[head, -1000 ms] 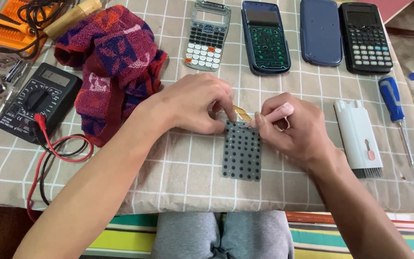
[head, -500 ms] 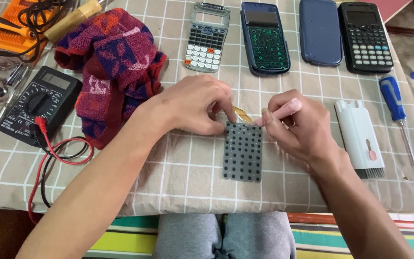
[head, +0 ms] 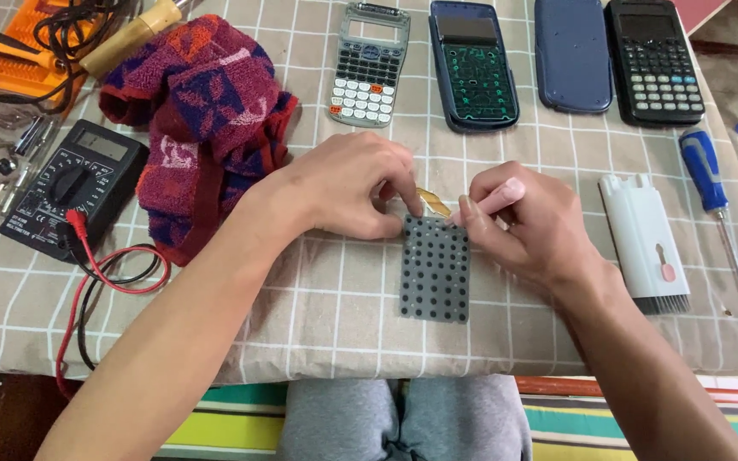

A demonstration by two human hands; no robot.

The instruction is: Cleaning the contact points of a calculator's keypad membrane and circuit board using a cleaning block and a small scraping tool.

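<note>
Checked tablecloth [head: 318,316] under calculators [head: 369,64], multimeter [head: 74,183]

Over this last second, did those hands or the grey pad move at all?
Barely. Both hands, left hand and right hand, stay pinched at the top edge of the grey keypad mat, by the small amber strip. The mat keeps its place, as do the calculators.

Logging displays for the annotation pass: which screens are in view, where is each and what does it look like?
Multimeter: left side, black box, small grey rectangular screen, blank.
Grey calculator front: top centre, empty screen window.
Opened calculator: right of it, dark screen above bare green board.
Black calculator: top right, dark rectangular screen.
</note>
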